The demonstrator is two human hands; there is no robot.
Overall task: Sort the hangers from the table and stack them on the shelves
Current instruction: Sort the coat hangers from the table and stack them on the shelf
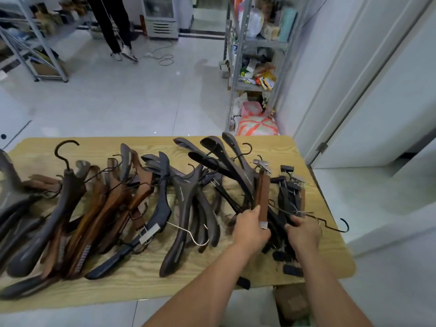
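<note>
Several wooden hangers (132, 208), dark and brown, lie spread across a light wooden table (295, 147). At the right end sits a pile of dark clip hangers (289, 192). My left hand (250, 228) grips a brown clip hanger (263, 192) by its lower end, with metal clips at both tips. My right hand (303, 230) holds a bundle of dark clip hangers whose wire hooks (343, 226) stick out to the right.
A metal shelf unit (254, 67) packed with bags and goods stands beyond the table on the right, with another shelf rack (35, 43) at the far left. A person's legs (113, 27) stand on the tiled floor. A white door (377, 90) is at right.
</note>
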